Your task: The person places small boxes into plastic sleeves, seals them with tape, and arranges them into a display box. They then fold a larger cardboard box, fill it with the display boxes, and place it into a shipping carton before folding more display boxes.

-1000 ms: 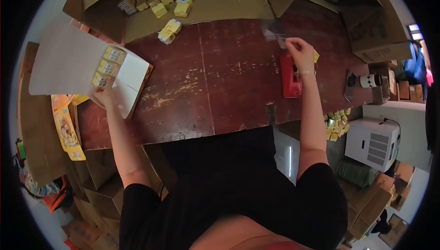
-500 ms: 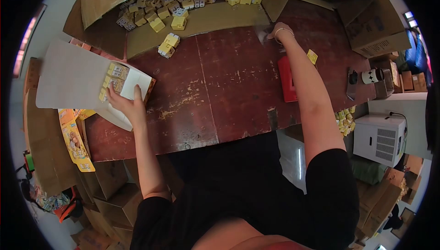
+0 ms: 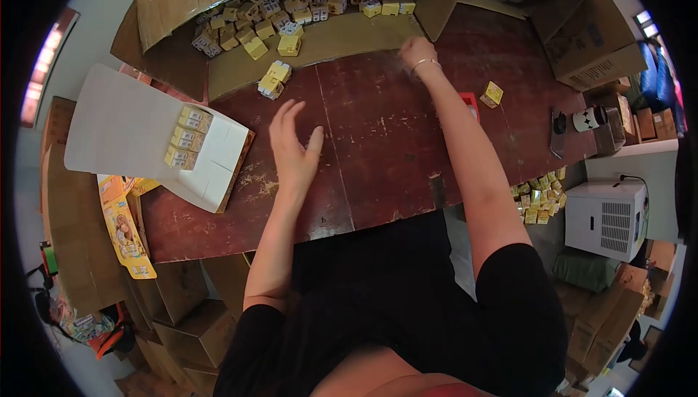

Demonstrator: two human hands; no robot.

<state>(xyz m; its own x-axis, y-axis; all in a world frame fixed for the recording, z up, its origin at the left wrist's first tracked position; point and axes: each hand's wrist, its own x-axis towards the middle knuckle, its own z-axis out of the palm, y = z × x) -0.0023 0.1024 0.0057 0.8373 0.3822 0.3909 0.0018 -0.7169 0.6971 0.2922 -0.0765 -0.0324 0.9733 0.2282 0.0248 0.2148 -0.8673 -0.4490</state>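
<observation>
My left hand is held over the table with fingers and thumb apart, holding nothing. Left of it lies a white-lined box with its lid raised; small yellow boxes stand in rows along one side inside. My right hand is curled closed near the front edge of a large cardboard carton; anything in its fingers is hidden. A pair of small yellow boxes sits on the table beyond my left hand. Many more small boxes are heaped in the carton.
A red object lies partly beneath my right forearm, close to a single yellow box. A patterned cup and a phone-like dark object are at the right. Printed yellow packaging hangs over the left edge.
My left hand has left the white-lined box and moved right over the table. My right hand has shifted left; the blurred, translucent thing beside it no longer shows.
</observation>
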